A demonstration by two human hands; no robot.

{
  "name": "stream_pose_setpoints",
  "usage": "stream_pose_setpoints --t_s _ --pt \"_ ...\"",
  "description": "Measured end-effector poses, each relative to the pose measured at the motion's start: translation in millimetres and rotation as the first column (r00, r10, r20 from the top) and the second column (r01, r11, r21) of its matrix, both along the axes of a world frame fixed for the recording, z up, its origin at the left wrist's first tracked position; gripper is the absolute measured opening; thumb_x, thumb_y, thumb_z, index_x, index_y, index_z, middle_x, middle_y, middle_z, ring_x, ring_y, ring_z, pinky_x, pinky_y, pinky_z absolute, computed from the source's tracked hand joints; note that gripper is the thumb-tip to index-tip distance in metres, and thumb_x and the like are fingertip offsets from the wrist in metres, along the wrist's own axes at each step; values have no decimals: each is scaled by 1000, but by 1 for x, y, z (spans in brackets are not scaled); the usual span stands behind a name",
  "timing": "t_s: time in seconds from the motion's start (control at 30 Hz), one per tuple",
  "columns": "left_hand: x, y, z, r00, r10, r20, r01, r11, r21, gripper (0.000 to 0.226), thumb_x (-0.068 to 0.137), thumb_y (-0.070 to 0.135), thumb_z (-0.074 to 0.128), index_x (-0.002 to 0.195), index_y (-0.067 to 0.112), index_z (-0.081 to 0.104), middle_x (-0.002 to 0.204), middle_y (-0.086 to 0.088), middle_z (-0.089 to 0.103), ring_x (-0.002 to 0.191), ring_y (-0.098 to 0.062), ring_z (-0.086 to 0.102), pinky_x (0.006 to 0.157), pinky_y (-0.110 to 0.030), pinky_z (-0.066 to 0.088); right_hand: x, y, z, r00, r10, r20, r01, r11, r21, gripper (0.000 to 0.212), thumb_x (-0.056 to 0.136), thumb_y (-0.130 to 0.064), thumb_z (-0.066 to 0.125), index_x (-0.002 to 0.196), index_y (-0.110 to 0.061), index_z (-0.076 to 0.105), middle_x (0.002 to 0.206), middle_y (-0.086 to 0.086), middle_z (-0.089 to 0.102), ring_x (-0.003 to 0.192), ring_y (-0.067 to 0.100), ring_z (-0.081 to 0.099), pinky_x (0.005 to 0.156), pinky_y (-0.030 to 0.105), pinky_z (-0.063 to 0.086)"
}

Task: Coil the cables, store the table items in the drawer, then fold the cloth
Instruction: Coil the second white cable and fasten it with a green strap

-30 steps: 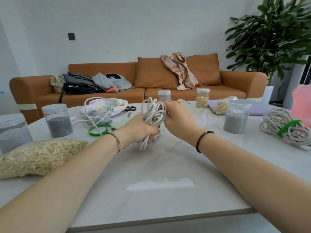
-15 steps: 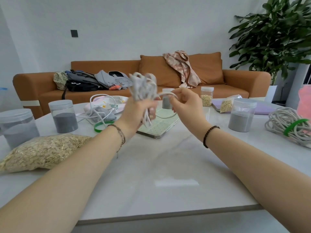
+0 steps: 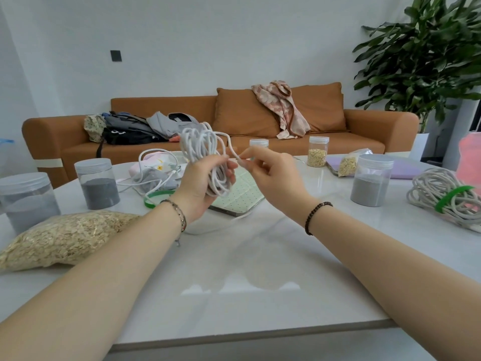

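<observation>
The left hand grips the white cable coil round its middle, loops fanning above the fist; the right hand, just beside it, pinches the loose end. Best, I judge, to wrap that end snugly round the bundle's waist while the fist holds firm.

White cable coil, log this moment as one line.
left hand: grips white cable coil | right hand: pinches its free strand | phase: coiling
</observation>
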State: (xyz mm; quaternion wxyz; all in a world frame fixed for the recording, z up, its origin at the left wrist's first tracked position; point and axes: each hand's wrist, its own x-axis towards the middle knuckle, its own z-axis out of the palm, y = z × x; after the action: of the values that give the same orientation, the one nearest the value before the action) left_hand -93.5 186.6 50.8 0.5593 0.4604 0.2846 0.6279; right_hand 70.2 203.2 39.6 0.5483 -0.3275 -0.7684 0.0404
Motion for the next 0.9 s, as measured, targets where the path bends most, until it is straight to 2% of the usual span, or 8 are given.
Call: stream_pose_setpoints --t_s 0.1,0.23,0.3,0.43,0.53,0.67,0.73,0.9 --pt "4 0 -6 990 -20 -141 24 1000 20 12 96 10 60 90 12 69 78 -6 64 64 -14 56 62 -27 51 1 2 0 996 -57 73 50 994 98 9 98 -22 63 94 -19 70 56 -18 50 51 9 45 49 32 40" --pt "2 -3 -4 990 -63 -123 64 998 5 14 95 15 61 95 17 75 80 0 61 65 -11 56 67 -27 47 1 3 0 993 -77 95 67 992 104 9 97 -24 65 92 -18 70 55 -23 50 52 8 45 50 31 39" --pt "2 -5 -2 994 -66 -90 67 998 3 13 96 18 60 100 15 71 77 1 60 64 -10 55 67 -26 46 -1 2 -1 992 -66 107 57 995 81 7 95 -25 67 91 -20 68 52 -17 47 50 11 44 51 32 38" --pt "0 -3 -3 979 -1 -202 6 1000 21 21 94 29 65 77 16 65 71 -2 57 62 -13 55 69 -29 45 -4 -1 -2 982 -52 180 47 998 28 15 96 -33 64 85 -24 64 57 -11 51 51 10 44 53 35 41" --pt "-3 3 -5 965 88 -247 -89 996 9 30 94 35 66 73 14 60 68 -2 54 62 -13 54 66 -27 49 -5 -3 -3 967 -35 253 39 999 -11 25 98 -35 62 78 -20 61 55 -11 48 53 11 44 54 34 40" --pt "-10 10 -3 969 223 -102 -226 974 -20 17 93 32 69 90 16 65 65 3 61 66 -12 63 79 -33 55 -4 -4 -4 964 41 264 -12 994 -113 29 98 -34 61 79 -13 59 61 3 53 56 11 40 56 37 41" --pt "-13 12 -2 970 241 36 -239 970 -45 13 93 25 70 97 14 64 69 2 59 68 -10 63 76 -31 58 -4 -5 -3 960 66 271 -28 990 -138 29 99 -34 60 82 -10 60 66 8 57 58 10 40 57 36 42" --pt "-19 15 -3 972 233 11 -232 972 -38 32 95 23 65 67 14 52 63 -1 51 59 -12 56 54 -22 51 -5 -8 -2 960 112 256 -63 980 -191 30 100 -32 59 82 -9 62 68 11 59 59 16 44 57 32 41"
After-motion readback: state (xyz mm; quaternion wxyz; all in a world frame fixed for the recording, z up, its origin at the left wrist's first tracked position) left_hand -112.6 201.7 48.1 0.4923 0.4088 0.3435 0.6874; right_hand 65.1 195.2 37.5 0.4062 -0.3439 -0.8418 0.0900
